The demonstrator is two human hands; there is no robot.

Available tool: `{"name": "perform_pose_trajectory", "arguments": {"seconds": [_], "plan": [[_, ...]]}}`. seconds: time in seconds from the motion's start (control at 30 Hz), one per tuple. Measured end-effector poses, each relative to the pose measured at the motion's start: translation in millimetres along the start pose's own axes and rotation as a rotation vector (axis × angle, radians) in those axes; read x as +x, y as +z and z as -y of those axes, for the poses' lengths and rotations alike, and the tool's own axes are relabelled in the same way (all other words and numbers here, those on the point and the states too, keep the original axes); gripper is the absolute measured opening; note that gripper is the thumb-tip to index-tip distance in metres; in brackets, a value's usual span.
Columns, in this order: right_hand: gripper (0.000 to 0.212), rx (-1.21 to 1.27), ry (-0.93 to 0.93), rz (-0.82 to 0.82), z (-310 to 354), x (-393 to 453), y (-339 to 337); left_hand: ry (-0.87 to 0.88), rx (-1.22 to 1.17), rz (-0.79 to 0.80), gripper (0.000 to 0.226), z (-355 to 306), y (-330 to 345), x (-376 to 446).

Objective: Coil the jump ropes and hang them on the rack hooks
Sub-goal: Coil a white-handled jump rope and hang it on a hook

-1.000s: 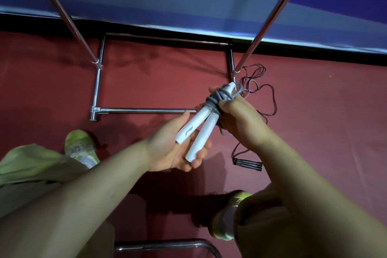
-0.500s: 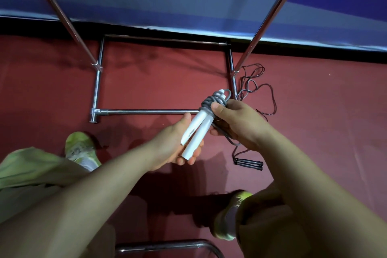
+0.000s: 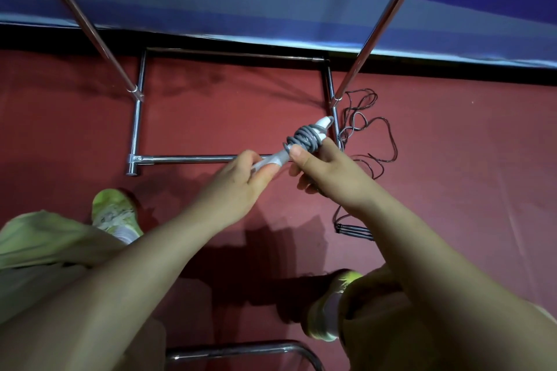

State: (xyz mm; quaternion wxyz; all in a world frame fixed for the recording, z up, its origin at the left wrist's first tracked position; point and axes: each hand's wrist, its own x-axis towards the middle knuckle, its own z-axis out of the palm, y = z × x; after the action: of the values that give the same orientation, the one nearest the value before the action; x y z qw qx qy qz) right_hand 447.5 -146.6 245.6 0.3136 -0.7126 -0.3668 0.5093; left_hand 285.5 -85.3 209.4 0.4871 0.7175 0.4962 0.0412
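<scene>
Jump rope (image 3: 304, 138), grey cord wound round white handles, held between both hands. Left hand (image 3: 238, 187) fingers closed on handle ends. Right hand (image 3: 327, 172) fingers clamp wound cord. Beyond right fingers, black rope (image 3: 366, 129) loose on floor (image 3: 467, 159) beside rack (image 3: 137, 117).

The scene is dim and slightly soft. Dark shadows of the arms pool on the dull red mat floor (image 3: 229, 105) at lower centre. Thin bright glints run along the slanting chrome rack poles (image 3: 382, 21) at upper right. Wide-angle distortion swells the bare forearms (image 3: 126, 289) towards the bottom corners, where they blur.
</scene>
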Motion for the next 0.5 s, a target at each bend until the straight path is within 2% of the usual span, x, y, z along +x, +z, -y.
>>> {"name": "perform_pose_trajectory", "arguments": {"seconds": [0.1,0.23,0.33,0.4,0.47,0.5], "plan": [[0.027,-0.018,-0.006,-0.054,1.2,1.7,3.0,-0.026,-0.012,0.038,0.029,-2.4,1.1,-1.6],[0.024,0.061,-0.012,-0.100,1.9,0.2,4.5,-0.099,-0.108,0.132,0.045,-4.1,0.2,-0.1],[0.022,0.128,-0.075,-0.092,6.1,-2.7,5.3,-0.062,-0.160,0.170,0.037,-6.7,-0.6,-0.4],[0.014,0.236,-0.117,-0.069,8.1,-3.2,6.1,-0.074,-0.504,0.283,0.024,-12.7,-3.3,-5.9],[0.018,0.392,-0.128,-0.056,11.2,-4.0,4.8,-0.216,-0.869,0.471,0.054,-10.8,-7.7,-8.5],[0.022,0.456,-0.134,-0.050,12.5,-4.7,3.2,-0.243,-0.966,0.593,0.071,-7.7,-9.2,-8.6]]}}
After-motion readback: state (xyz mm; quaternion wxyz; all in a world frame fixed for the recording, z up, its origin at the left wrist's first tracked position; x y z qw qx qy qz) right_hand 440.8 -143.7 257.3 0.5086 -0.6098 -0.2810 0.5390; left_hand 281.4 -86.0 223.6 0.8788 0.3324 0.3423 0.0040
